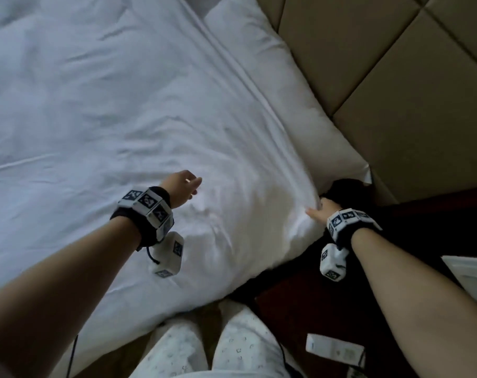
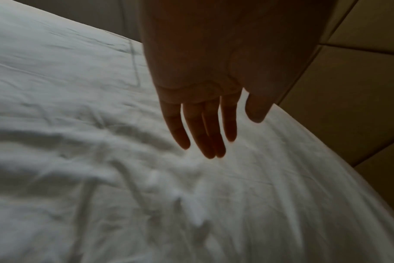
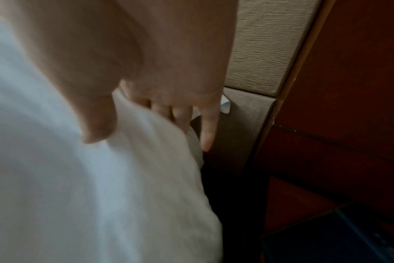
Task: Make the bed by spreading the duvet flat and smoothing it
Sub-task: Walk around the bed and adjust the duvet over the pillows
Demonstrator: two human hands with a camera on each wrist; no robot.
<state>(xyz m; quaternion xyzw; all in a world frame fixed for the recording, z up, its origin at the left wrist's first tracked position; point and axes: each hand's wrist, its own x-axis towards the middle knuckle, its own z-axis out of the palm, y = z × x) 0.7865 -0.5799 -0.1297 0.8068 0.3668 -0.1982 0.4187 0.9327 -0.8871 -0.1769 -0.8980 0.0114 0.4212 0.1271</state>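
Left hand (image 1: 183, 190) hovers just above the duvet (image 1: 117, 110), fingers (image 2: 206, 131) straight and relaxed, holding nothing, likely set to sweep creases flat. Duvet: soft white cotton, rumpled, covering the bed up to the pillow (image 1: 294, 85). Right hand (image 1: 323, 211) pinches the duvet's corner edge near the padded beige headboard (image 1: 395, 72), probably tensioning it.
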